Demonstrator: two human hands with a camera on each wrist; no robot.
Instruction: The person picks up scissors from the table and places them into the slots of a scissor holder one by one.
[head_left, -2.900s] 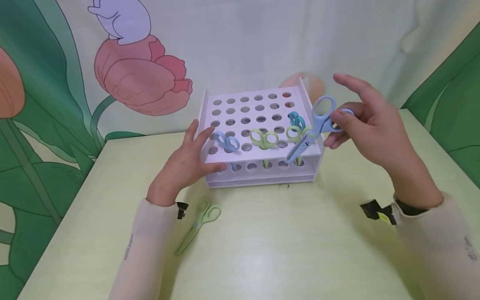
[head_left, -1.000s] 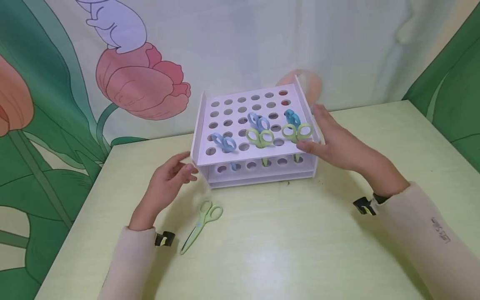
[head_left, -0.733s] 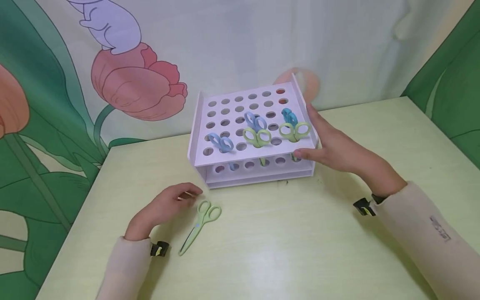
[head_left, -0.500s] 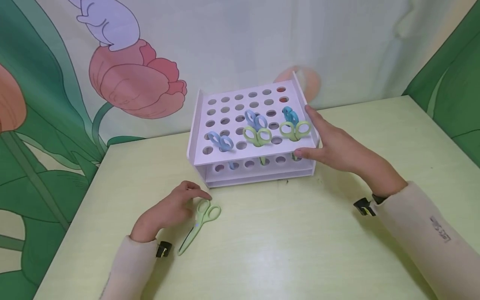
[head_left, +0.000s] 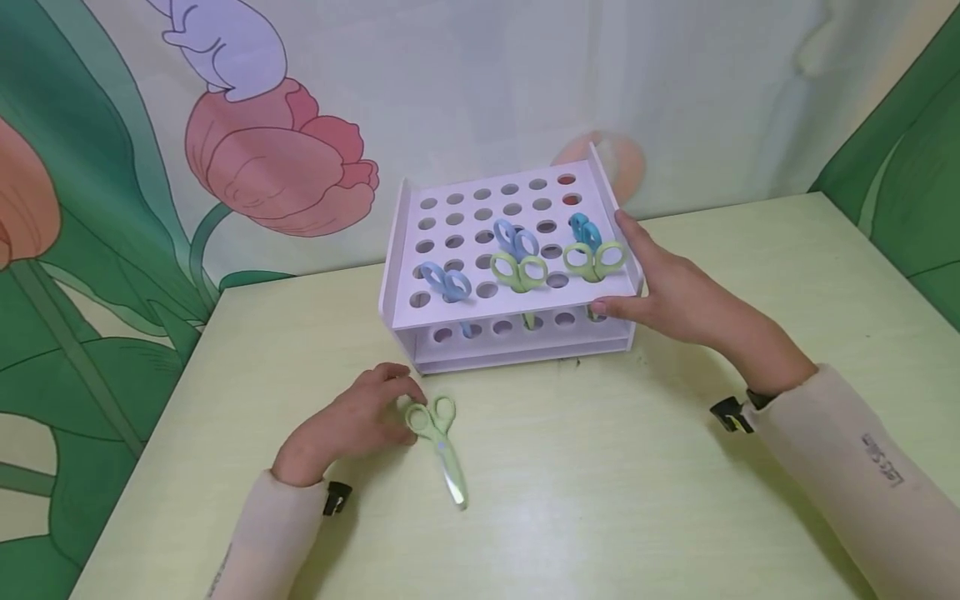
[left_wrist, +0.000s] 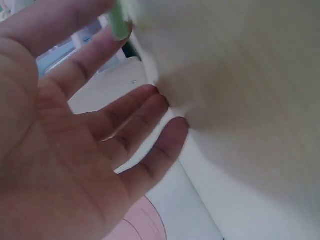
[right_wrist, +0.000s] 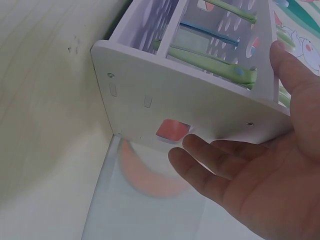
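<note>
My left hand [head_left: 360, 421] pinches a handle loop of the green scissors [head_left: 442, 448] between thumb and index finger. Their blades point toward the front of the table. In the left wrist view the other fingertips [left_wrist: 175, 131] reach the tabletop. My right hand [head_left: 686, 293] grips the right front corner of the white rack [head_left: 405, 317], thumb on the front edge, fingers along the side panel. Standing in the rack's holes, handles up, are light blue scissors [head_left: 452, 287] at front left, another light blue pair [head_left: 519, 244], two green pairs and teal scissors [head_left: 587, 236].
The rack has two perforated levels and raised side panels. It stands toward the back of the pale table [head_left: 600, 500], close to a curtain [head_left: 480, 92] printed with flowers. Screw heads [right_wrist: 111, 75] and a cutout show on the rack's right panel.
The light blue scissors from my right hand now stand in the rack, which that hand now grips. My left hand left the rack and took the green scissors, whose blades swung rightward.
</note>
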